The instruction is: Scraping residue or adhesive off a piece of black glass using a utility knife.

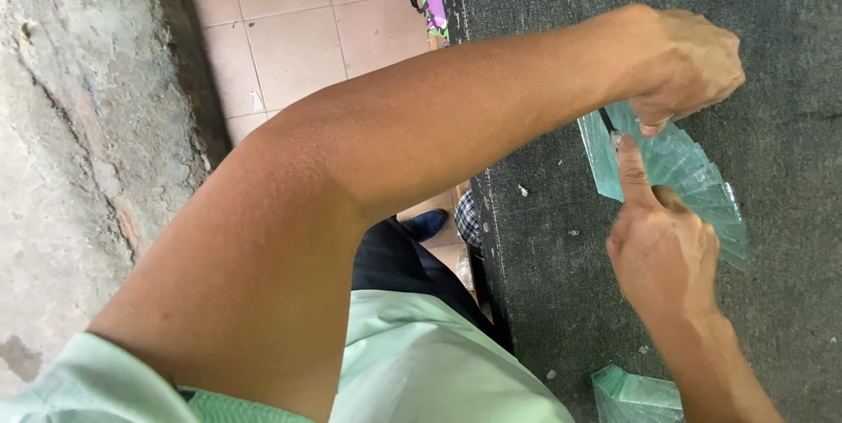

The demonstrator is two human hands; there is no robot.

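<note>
Dark grey felt-covered counter (570, 300), flecked with small pale chips; pale tiled floor (289, 28) and a rough concrete wall (79, 151) off to the far side of my left elbow.

Fanned stack of green-tinted glass pieces (693, 177) lies flat on the counter, directly under both hands. My left hand (688, 63) reaches across from above, fingers curled tight round a thin dark tool (606, 118); only its tip shows, touching the near edge of the glass. I cannot make out what kind of tool. My right hand (662, 252) rests on the fan, forefinger stretched out and pressed on the top pane just beside the tool tip, other fingers folded in.

Second stack of the same glass (636, 392) sits near my right wrist, apart from the fan.

Judgement: the step looks like marking or scoring the top pane while the forefinger steadies it. Next move likely needs firm downward pressure so the fan does not slide.
</note>
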